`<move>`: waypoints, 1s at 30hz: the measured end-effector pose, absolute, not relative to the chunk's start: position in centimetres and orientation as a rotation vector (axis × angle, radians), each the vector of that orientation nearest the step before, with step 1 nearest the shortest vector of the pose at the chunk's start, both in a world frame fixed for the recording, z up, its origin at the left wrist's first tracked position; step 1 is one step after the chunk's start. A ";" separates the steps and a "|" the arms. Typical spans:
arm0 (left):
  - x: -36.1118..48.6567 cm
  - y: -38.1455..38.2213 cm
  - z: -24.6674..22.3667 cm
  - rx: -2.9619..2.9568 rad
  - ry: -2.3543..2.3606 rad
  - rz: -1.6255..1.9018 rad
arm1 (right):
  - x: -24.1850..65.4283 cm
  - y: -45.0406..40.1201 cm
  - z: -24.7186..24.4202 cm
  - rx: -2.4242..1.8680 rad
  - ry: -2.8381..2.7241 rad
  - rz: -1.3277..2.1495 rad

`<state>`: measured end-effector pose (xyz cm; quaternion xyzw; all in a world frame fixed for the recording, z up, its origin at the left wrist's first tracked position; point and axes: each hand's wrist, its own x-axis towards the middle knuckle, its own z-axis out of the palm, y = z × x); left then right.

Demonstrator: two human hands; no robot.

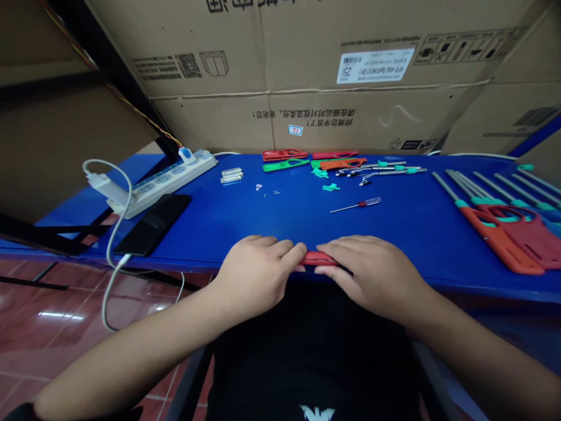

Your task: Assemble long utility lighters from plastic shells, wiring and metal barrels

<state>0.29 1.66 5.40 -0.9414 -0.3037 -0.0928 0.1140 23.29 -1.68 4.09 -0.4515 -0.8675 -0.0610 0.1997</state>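
My left hand (262,272) and my right hand (372,273) grip a red lighter casing (319,258) from its two ends, at the table's front edge. Fingers cover both ends, so only its middle shows, with a thin seam along it. Beyond my hands lies a small screwdriver (360,204) with a red and clear handle. Farther back are red casing halves (284,154), a green casing half (287,165) and an orange one (342,164). Metal lighter tubes with wires (390,171) and teal triggers (331,187) lie beside them.
Assembled long-neck lighters (499,234) lie at the right of the blue table (245,222). Small metal-capped clear cylinders (231,176) and tiny white parts (258,187) sit at back left. A black phone (153,225), cabled to a power strip (169,182), is left. Cardboard (219,117) stands behind.
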 end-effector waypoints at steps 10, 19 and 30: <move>2.0 2.9 4.9 -2.831 -0.810 -0.113 | 22.8 -0.1 3.5 -1.180 -2.543 -0.272; 1.1 3.9 3.3 -2.716 -0.847 -0.363 | 27.7 -1.0 5.4 -1.340 -2.427 -0.226; 1.5 3.7 3.0 -2.752 -0.855 -0.329 | 27.7 -1.4 4.4 -1.336 -2.563 -0.240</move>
